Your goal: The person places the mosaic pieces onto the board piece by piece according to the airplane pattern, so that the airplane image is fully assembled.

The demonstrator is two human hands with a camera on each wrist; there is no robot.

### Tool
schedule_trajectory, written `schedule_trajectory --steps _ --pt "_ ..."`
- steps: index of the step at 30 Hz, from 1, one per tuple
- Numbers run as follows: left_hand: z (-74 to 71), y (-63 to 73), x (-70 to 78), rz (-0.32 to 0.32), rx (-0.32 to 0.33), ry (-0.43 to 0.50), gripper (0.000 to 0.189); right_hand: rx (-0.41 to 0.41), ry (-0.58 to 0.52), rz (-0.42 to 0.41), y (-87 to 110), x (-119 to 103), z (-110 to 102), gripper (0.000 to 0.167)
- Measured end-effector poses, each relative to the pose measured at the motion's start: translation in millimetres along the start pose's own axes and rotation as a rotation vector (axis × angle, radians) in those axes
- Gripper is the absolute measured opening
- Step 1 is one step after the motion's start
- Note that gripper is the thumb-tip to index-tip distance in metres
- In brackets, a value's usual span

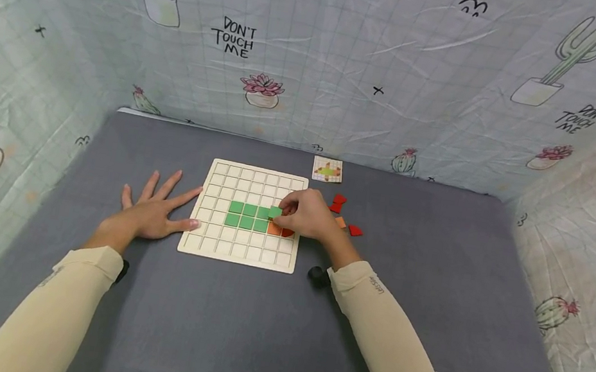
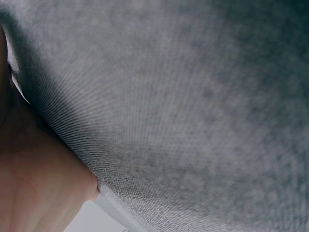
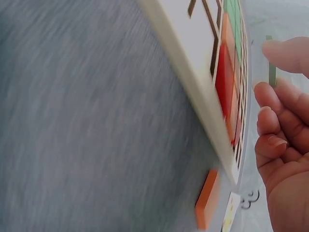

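Observation:
My right hand (image 1: 310, 214) pinches a green square tile (image 1: 275, 213) between thumb and fingers over the grid board (image 1: 237, 248). The right wrist view shows this tile (image 3: 273, 63) edge-on, raised off the board. Several green tiles (image 1: 241, 221) lie on the board in two rows, with an orange tile (image 1: 274, 229) and a red tile (image 1: 287, 233) at the right end of the lower row. My right hand partly hides the upper row's right end. My left hand (image 1: 153, 213) lies with fingers spread, its thumb and forefinger touching the board's left edge.
Red pieces (image 1: 337, 203), a loose orange tile (image 1: 341, 222) and a red rounded piece (image 1: 355, 230) lie right of the board. A small picture card (image 1: 327, 170) lies behind it. A patterned cloth (image 1: 319, 53) hangs behind the grey table (image 1: 205, 327).

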State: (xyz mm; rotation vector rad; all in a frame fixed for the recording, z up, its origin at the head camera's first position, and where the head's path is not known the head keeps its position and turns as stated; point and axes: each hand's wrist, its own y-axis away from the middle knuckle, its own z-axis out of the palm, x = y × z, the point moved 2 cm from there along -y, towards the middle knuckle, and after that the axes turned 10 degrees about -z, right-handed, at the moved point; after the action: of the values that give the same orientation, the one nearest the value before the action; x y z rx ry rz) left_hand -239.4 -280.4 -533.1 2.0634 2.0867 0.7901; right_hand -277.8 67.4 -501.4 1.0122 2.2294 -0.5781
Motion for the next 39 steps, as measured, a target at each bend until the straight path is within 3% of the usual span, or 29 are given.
schedule_trajectory --steps 13,32,39 --pt "-3.5 1.2 4.8 -0.012 -0.019 -0.06 0.095 -0.035 -0.003 0.006 -13.3 -20.5 17.2 0.016" --pt "5.3 -8.6 -6.7 0.008 0.014 -0.012 0.103 -0.065 0.08 -0.045 -34.4 -40.5 46.6 0.02" --pt "3.9 -6.7 -3.1 0.009 0.011 -0.006 0.1 -0.06 0.069 -0.058 -43.0 -47.9 52.4 0.02"
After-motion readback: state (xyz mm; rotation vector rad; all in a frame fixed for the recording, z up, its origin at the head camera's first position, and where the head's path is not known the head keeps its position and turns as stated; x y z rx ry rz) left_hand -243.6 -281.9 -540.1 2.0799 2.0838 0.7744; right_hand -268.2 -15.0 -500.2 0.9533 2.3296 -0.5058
